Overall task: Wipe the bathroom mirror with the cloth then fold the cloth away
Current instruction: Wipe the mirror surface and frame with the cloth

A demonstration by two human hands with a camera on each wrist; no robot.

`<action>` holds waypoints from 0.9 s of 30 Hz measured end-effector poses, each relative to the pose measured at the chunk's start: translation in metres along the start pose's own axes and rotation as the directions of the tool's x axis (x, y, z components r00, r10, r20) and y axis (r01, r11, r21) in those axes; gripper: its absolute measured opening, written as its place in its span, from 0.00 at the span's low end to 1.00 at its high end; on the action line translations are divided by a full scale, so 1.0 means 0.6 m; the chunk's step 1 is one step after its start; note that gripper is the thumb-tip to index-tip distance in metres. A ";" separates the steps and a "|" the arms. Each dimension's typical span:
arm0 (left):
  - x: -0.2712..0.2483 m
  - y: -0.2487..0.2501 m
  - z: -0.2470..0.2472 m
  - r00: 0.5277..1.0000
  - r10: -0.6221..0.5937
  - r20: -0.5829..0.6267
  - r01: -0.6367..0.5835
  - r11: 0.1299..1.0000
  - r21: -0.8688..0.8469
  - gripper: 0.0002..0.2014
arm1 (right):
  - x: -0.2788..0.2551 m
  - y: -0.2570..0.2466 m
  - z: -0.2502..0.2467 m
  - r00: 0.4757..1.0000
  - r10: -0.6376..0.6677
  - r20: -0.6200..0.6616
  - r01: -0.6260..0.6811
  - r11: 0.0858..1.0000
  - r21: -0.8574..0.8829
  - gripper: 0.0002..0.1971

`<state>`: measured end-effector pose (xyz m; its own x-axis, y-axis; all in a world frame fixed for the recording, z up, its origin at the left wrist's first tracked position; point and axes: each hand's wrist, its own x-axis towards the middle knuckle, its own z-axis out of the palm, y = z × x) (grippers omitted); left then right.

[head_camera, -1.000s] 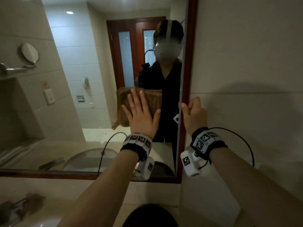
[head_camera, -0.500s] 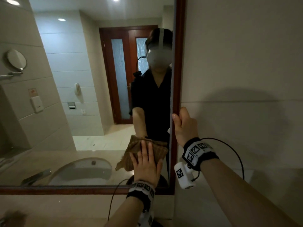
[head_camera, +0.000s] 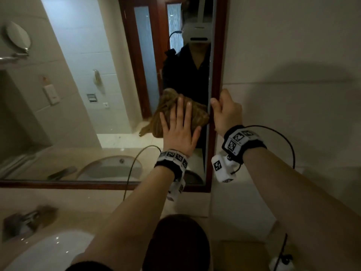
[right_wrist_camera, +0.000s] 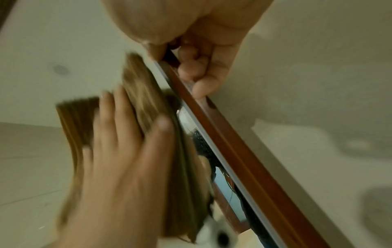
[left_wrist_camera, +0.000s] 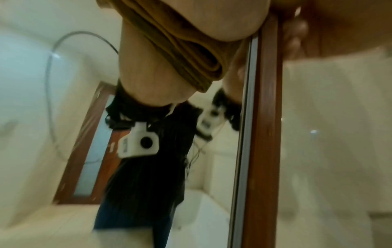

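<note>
A folded brown cloth (head_camera: 199, 114) lies flat against the mirror (head_camera: 97, 75), close to its right edge. My left hand (head_camera: 178, 130) presses on the cloth with straight, spread fingers. In the left wrist view the cloth (left_wrist_camera: 180, 42) shows as layered folds under the palm. My right hand (head_camera: 226, 112) grips the mirror's red-brown wooden frame (head_camera: 218, 65), thumb on the glass side and fingers curled round the outer edge. The right wrist view shows those curled fingers (right_wrist_camera: 203, 70) on the frame (right_wrist_camera: 233, 151), with the left hand (right_wrist_camera: 127, 159) and the cloth (right_wrist_camera: 144, 94) blurred beside it.
Below the mirror runs a beige counter with a white sink basin (head_camera: 48, 249) and a metal faucet (head_camera: 27, 220) at lower left. A dark round object (head_camera: 179, 241) sits at the bottom centre. A plain wall (head_camera: 293, 55) fills the right side.
My left hand slid the cloth down to the mirror's lower edge, then back up to mid height beside the frame. The right hand kept its grip on the frame.
</note>
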<state>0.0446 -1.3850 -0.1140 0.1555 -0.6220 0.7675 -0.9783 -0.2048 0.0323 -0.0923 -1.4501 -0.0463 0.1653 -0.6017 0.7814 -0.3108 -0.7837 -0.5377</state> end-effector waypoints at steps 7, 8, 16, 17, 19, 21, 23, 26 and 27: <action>-0.111 -0.046 0.049 0.987 -0.112 0.118 0.109 0.994 0.029 0.42 | 0.004 0.005 0.004 0.996 0.072 0.053 -0.075 0.995 0.060 0.11; -0.084 -0.049 0.032 0.985 -0.155 0.072 0.154 0.988 0.013 0.41 | 0.003 0.006 0.005 0.994 0.089 0.059 -0.093 0.993 0.067 0.11; 0.032 -0.073 -0.035 0.963 -0.253 -0.094 0.247 0.967 -0.067 0.39 | -0.003 0.000 0.011 0.992 0.120 0.026 -0.122 0.991 0.047 0.10; 0.000 -0.071 -0.015 0.976 -0.211 -0.047 0.209 0.977 -0.044 0.39 | -0.004 -0.002 0.011 0.993 0.119 0.021 -0.120 0.992 0.050 0.10; -0.077 -0.070 0.032 0.982 -0.184 0.047 0.184 0.983 0.002 0.40 | -0.004 -0.004 0.012 0.993 0.118 0.007 -0.118 0.992 0.054 0.10; -0.137 -0.072 0.065 0.972 -0.207 0.108 0.207 0.978 0.019 0.43 | -0.005 -0.005 0.012 0.993 0.117 -0.002 -0.116 0.991 0.059 0.11; -0.159 -0.070 0.073 0.965 -0.221 0.138 0.220 0.975 0.028 0.44 | -0.008 -0.009 0.011 0.993 0.122 -0.004 -0.121 0.990 0.078 0.11; -0.123 -0.078 0.047 0.963 -0.246 0.109 0.245 0.969 0.024 0.42 | -0.010 -0.011 0.013 0.993 0.116 -0.032 -0.113 0.990 0.080 0.11; -0.100 -0.084 0.034 0.960 -0.269 0.075 0.270 0.963 0.001 0.41 | -0.008 -0.010 0.013 0.992 0.122 -0.037 -0.118 0.990 0.082 0.11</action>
<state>0.0873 -1.3528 -0.1747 0.4229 -0.5988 0.6802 -0.8999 -0.3659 0.2374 -0.0839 -1.4434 -0.0492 0.0913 -0.6863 0.7216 -0.2500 -0.7172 -0.6505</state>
